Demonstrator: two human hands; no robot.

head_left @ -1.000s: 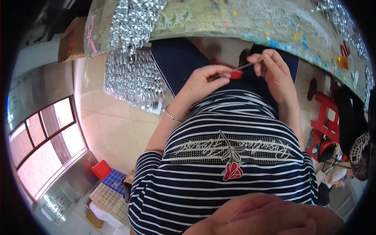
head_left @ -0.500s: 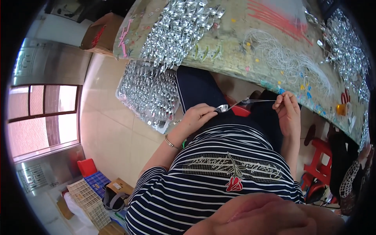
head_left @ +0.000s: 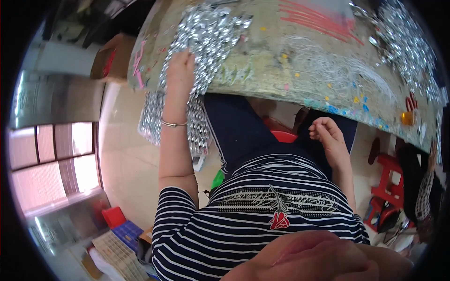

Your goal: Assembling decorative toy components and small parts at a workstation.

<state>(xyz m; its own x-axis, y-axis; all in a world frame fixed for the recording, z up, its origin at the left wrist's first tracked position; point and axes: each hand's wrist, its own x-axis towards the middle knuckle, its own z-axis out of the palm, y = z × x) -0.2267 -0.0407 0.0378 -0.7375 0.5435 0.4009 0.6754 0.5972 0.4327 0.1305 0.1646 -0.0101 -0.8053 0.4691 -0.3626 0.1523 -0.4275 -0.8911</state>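
Note:
My left hand [head_left: 180, 70] reaches over the table's left part, its fingers drawn together against a heap of shiny silver spoon-shaped pieces [head_left: 213, 40]. Whatever those fingers hold is hidden or blurred. More silver pieces [head_left: 197, 129] hang or lie below the table edge, partly behind my left forearm. Above my lap, just off the table's front edge, is my right hand [head_left: 328, 135]. Its fingers are curled in with the thumb close to them, and I cannot make out anything in the pinch. A tangle of thin white strings [head_left: 340, 65] lies on the table beyond it.
On the worn table [head_left: 262, 56] are red strips [head_left: 318, 21], green-and-white pieces [head_left: 234, 74], another silver heap [head_left: 405, 42], red-handled scissors [head_left: 411, 100] and a yellow cup [head_left: 408, 118]. A cardboard box [head_left: 112, 56] stands left; a red stool [head_left: 388, 180] and another person's arm [head_left: 425, 187] are right.
My left hand has gone from my lap up to the silver heap. The silver piece and white string stretched between my hands are out of sight. My right hand has shifted slightly left and nearer.

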